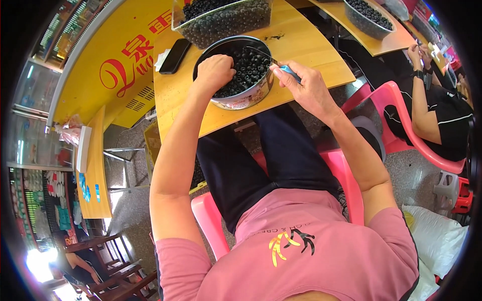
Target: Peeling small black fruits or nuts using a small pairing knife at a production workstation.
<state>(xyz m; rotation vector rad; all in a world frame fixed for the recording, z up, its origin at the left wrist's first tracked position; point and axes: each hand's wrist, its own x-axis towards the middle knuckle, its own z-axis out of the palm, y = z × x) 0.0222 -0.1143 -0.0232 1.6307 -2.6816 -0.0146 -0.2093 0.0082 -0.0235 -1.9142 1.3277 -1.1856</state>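
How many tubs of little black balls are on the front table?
2: the round tin, with the left hand in it, and the clear bin behind it. More could be hidden past the top edge.

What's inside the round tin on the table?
Small dark round pieces, with the left hand reaching in. The floor of the tin is hidden beneath the pieces; whatever lies under the hand is covered too.

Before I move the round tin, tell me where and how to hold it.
Probably cup the tin by its outer wall, from left and right together: it is round, upright, open-topped and holds dark pieces, so this should keep it level.
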